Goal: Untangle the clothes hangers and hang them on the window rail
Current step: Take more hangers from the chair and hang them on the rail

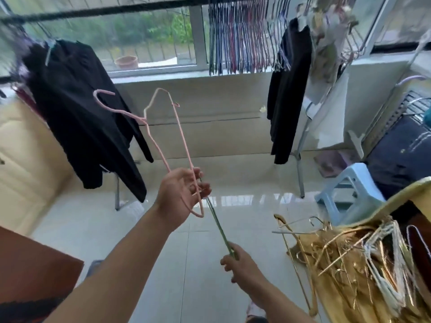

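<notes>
My left hand (180, 194) grips the lower end of a pink wire hanger (180, 136), which stands up on end with its hook pointing left. A thin green hanger (218, 223) runs from under my left fingers down to my right hand (241, 268), which pinches its near end. The two hangers meet at my left hand; whether they are still hooked together is unclear. The dark window rail (105, 11) crosses the top, with several coloured hangers (242, 36) hanging from it. A tangled pile of gold and white hangers (354, 257) lies at the lower right in a yellow container.
Black garments hang at the left (77, 108) and at the right (289, 89) on a drying rack. A light blue plastic stool (347, 194) stands on the glossy tiled floor. A brown tabletop corner (35, 264) sits at the lower left.
</notes>
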A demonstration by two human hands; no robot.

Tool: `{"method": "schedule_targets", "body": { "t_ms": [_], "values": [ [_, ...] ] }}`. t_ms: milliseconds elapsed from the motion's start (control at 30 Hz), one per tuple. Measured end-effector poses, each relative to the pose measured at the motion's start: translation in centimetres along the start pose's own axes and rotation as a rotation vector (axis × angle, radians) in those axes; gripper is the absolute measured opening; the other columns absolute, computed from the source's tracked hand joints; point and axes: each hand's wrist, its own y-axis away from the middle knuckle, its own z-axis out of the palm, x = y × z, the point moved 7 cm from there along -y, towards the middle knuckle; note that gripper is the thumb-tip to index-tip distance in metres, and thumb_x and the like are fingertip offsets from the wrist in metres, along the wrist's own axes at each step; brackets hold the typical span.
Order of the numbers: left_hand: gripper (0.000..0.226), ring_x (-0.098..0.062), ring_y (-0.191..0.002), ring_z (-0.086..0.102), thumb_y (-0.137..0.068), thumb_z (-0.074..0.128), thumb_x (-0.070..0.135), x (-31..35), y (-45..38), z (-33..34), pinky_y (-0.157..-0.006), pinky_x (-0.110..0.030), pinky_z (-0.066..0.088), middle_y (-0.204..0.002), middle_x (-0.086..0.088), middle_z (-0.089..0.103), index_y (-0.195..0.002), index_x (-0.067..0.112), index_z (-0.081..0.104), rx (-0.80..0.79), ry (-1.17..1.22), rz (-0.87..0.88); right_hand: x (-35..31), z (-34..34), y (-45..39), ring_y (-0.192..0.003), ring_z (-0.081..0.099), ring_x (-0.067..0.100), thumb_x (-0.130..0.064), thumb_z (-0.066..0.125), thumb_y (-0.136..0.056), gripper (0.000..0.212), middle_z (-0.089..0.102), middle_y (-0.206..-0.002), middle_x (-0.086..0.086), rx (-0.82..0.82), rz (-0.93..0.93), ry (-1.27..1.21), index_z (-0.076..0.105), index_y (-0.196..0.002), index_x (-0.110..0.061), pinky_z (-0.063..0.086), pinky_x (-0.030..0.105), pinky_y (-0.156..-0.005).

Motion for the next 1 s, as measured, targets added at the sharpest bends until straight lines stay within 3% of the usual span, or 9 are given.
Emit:
{"method": "schedule_targets", "body": {
  "t_ms": [133,267,333,433,567,633,733,867,1000],
  "values": [
    [0.028,-0.02,-0.069,0.052,-0.094,0.057,0.016,5.3,-6.2,-3.2,-0.066,-0.036,0.05,-0.093,-0.012,0.051,-0.113,-0.003,0.055,0.359,-0.285,0.041,-7.5,-7.1,-5.8,-0.07,0.054,0.018,-0.024,0.054,-0.099,0.027,0.069,-0.09,0.007,0.07,0.02,0.109,0.062,-0.123,-0.014,0.045,0.03,-0.065],
    [0.019,-0.01,-0.057,0.037,-0.093,0.061,0.02,8.3,-9.0,-7.5,-0.054,-0.027,0.035,-0.075,-0.002,0.047,-0.104,0.004,0.06,0.515,-0.368,-0.021,-16.5,-12.8,-9.8,-0.063,0.056,0.018,-0.032,0.057,-0.098,0.025,0.073,-0.09,0.008,0.159,-0.035,0.26,0.067,-0.106,-0.01,0.047,0.032,-0.066],
    [0.015,-0.01,-0.053,0.033,-0.091,0.063,0.022,10.5,-10.2,-8.8,-0.052,-0.026,0.029,-0.066,0.002,0.042,-0.096,0.008,0.061,0.562,-0.383,-0.023,-21.6,-13.3,-11.9,-0.055,0.058,0.019,-0.037,0.055,-0.099,0.031,0.074,-0.092,0.007,0.175,-0.068,0.293,0.066,-0.107,-0.009,0.046,0.027,-0.06],
    [0.008,-0.01,-0.052,0.029,-0.089,0.06,0.017,14.5,-12.6,-8.6,-0.054,-0.027,0.023,-0.063,0.004,0.036,-0.084,0.018,0.054,0.504,-0.331,-0.027,-29.2,-11.2,-13.2,-0.06,0.064,0.029,-0.043,0.048,-0.103,0.036,0.072,-0.097,0.014,0.163,-0.155,0.226,0.062,-0.113,-0.011,0.041,0.019,-0.045],
    [0.014,-0.012,-0.055,0.041,-0.071,0.058,0.013,21.9,-17.6,-8.6,-0.054,-0.028,0.026,-0.069,0.002,0.041,-0.077,0.018,0.047,0.415,-0.388,0.038,-39.7,-6.1,-15.4,-0.049,0.059,0.019,-0.037,0.038,-0.107,0.031,0.069,-0.105,0.014,0.122,-0.278,0.149,0.06,-0.111,-0.015,0.039,0.016,-0.042],
    [0.015,-0.016,-0.071,0.055,-0.076,0.058,0.013,25.5,-20.5,-8.8,-0.056,-0.03,0.033,-0.089,-0.003,0.054,-0.09,0.016,0.055,0.342,-0.446,0.106,-45.6,-3.8,-17.3,-0.05,0.064,0.021,-0.033,0.038,-0.108,0.033,0.065,-0.1,0.01,0.134,-0.368,0.084,0.06,-0.107,-0.009,0.044,0.023,-0.05],
    [0.038,-0.02,-0.099,0.064,-0.087,0.053,0.015,30.0,-24.8,-8.5,-0.07,-0.033,0.042,-0.119,0.006,0.055,-0.121,0.032,0.053,0.203,-0.572,0.196,-53.5,-1.8,-19.6,-0.063,0.069,0.029,-0.024,0.037,-0.109,0.034,0.062,-0.097,0.015,0.201,-0.465,0.019,0.058,-0.11,0.002,0.052,0.04,-0.058],
    [0.054,-0.029,-0.113,0.065,-0.094,0.05,0.006,33.1,-28.8,-8.1,-0.076,-0.032,0.048,-0.123,0.013,0.052,-0.135,0.041,0.051,0.107,-0.591,0.204,-58.6,-2.0,-21.4,-0.062,0.063,0.031,-0.007,0.033,-0.102,0.028,0.063,-0.095,0.027,0.345,-0.514,0.064,0.057,-0.107,0.007,0.046,0.036,-0.049],
    [0.05,-0.027,-0.105,0.066,-0.101,0.054,0.012,35.7,-31.9,-8.0,-0.088,-0.04,0.053,-0.119,0.011,0.056,-0.14,0.041,0.054,0.106,-0.577,0.234,-63.1,-2.8,-23.0,-0.066,0.064,0.039,-0.001,0.032,-0.098,0.026,0.063,-0.092,0.032,0.452,-0.561,0.104,0.056,-0.097,0.008,0.049,0.041,-0.051]
  ]
}}
